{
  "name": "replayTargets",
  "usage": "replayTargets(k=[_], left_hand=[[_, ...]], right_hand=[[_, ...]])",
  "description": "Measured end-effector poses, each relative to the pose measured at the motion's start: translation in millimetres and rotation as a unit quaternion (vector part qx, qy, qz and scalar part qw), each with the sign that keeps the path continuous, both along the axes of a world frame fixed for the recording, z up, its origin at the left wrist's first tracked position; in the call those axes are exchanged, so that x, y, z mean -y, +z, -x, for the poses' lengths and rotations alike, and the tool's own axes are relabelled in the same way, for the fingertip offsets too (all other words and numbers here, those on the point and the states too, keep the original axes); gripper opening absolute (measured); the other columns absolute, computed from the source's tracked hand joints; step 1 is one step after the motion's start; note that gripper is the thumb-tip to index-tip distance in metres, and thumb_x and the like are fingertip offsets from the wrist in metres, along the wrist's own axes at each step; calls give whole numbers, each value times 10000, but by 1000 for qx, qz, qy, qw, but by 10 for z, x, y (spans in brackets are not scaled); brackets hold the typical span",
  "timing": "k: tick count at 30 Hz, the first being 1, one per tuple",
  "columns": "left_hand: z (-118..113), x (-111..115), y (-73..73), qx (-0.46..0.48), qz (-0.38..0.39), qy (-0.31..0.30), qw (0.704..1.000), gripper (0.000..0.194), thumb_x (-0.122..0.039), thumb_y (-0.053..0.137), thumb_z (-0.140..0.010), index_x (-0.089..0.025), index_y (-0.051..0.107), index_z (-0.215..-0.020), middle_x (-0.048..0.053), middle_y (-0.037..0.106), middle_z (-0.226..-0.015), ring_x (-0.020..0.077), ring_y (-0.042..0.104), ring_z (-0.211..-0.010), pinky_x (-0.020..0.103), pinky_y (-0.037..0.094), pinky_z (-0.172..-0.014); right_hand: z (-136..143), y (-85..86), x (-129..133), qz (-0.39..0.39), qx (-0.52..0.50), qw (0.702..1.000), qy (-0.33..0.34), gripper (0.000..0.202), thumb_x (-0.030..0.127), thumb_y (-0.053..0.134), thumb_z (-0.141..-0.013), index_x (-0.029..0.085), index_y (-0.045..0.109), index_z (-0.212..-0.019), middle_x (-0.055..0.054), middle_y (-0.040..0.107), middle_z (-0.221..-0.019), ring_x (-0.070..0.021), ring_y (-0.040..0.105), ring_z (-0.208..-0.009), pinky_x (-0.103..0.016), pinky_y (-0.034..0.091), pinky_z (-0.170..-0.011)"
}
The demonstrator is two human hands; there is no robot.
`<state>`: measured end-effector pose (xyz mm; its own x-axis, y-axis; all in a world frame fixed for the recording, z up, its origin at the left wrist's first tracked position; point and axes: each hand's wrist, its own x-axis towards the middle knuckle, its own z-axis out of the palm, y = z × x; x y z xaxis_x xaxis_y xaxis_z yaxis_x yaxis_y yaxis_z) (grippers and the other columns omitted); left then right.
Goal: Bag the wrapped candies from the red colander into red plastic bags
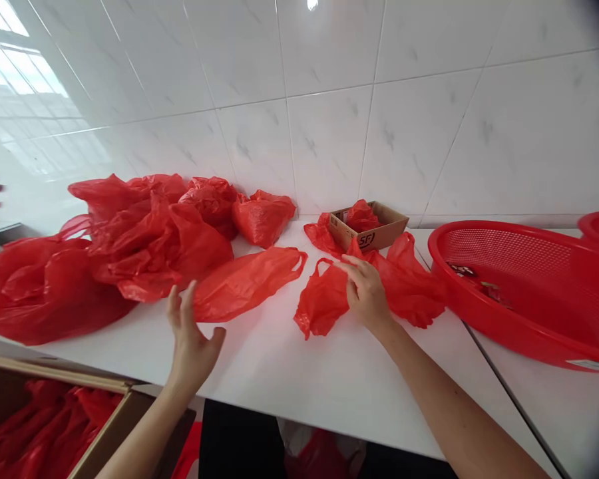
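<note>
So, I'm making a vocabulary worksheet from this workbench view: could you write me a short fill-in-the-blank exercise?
The small cardboard box by the wall bears the letters ____.
The plastic carrier bag just beyond the left hand is coloured ____.
The small cardboard box is nearer the ____ hand.
The bare tabletop is coloured ____.

Missing words: SF; red; right; white.

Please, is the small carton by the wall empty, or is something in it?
Not empty: the carton is open at the top, and crumpled red plastic shows inside.
</note>
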<state>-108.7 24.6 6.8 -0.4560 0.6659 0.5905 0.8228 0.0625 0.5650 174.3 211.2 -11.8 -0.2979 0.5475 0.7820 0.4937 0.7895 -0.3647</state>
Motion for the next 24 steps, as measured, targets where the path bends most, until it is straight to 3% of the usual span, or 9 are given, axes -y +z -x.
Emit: replayTargets(k=[2, 5, 7, 9, 11, 14, 18, 21, 24], left_hand=[[-93, -13, 5, -70, 65, -20, 995, 862, -249, 664, -753, -328, 243, -1501, 88, -26, -1611, 364, 21, -1476, 590, 214, -1133], [-135, -160, -56, -101, 159, -33, 982, 660, -383, 673, -776, -306, 458, -1396, 94, 20, -1612, 411, 138, -1448, 595, 296, -1084], [-117, -331, -110, -88, 226, -54, 969, 460, -384, 654, -787, -256, 616, -1228, 130, 283, -1548, 414, 367, -1346, 555, 408, -994], [-107, -544, -129, -68, 262, -86, 959, 248, -336, 612, -806, -215, 695, -1006, 123, 613, -1257, 347, 600, -1094, 460, 505, -842], [-138, -785, -81, -59, 254, -111, 959, 166, -292, 549, -836, -201, 686, -852, 61, 714, -913, 258, 669, -841, 358, 518, -710], [-271, -1175, 117, -45, 202, -104, 973, 215, -272, 460, -881, -184, 654, -903, 42, 711, -851, 212, 664, -783, 304, 499, -691], [-464, -1694, 413, -35, 142, -69, 987, 357, -269, 333, -948, -150, 550, -1205, 118, 661, -1174, 221, 619, -1076, 328, 465, -907], [-530, -1994, 474, -30, 154, -50, 986, 480, -281, 396, -940, -148, 387, -1401, 180, 434, -1466, 269, 416, -1348, 393, 360, -1060], [-604, -2103, 403, -14, 214, -44, 976, 712, -308, 539, -871, -161, 232, -1496, 249, 181, -1575, 406, 266, -1416, 553, 324, -1057]], right_hand=[[-9, 36, 20, 10, 3, 999, -33, 377, 194, 412, -925, 216, 621, -1238, -93, 555, -1314, -229, 481, -1241, -442, 359, -1085], [21, -15, 75, 108, 106, 987, -44, 448, 454, 510, -910, 242, 600, -1294, -120, 456, -1428, -308, 404, -1319, -522, 312, -1091], [69, -92, 135, 199, 209, 958, -7, 576, 579, 545, -858, 243, 582, -1325, -139, 391, -1485, -361, 343, -1363, -558, 284, -1092], [118, -156, 193, 258, 275, 926, 30, 627, 609, 557, -837, 236, 570, -1342, -140, 351, -1515, -378, 284, -1397, -553, 260, -1105], [151, -185, 228, 279, 291, 914, 42, 623, 580, 556, -849, 254, 530, -1379, -122, 352, -1519, -364, 250, -1417, -531, 240, -1120], [159, -186, 231, 283, 280, 917, 34, 613, 547, 544, -867, 279, 483, -1415, -106, 375, -1509, -343, 254, -1420, -503, 229, -1130], [130, -209, 194, 275, 274, 921, 19, 607, 542, 531, -874, 254, 499, -1406, -116, 320, -1541, -339, 241, -1428, -490, 206, -1145], [120, -256, 163, 269, 277, 923, 13, 600, 519, 535, -877, 247, 495, -1410, -114, 330, -1538, -329, 253, -1426, -479, 226, -1142], [123, -296, 142, 261, 279, 924, 7, 587, 507, 534, -879, 251, 500, -1406, -106, 341, -1534, -332, 265, -1422, -488, 243, -1135]])
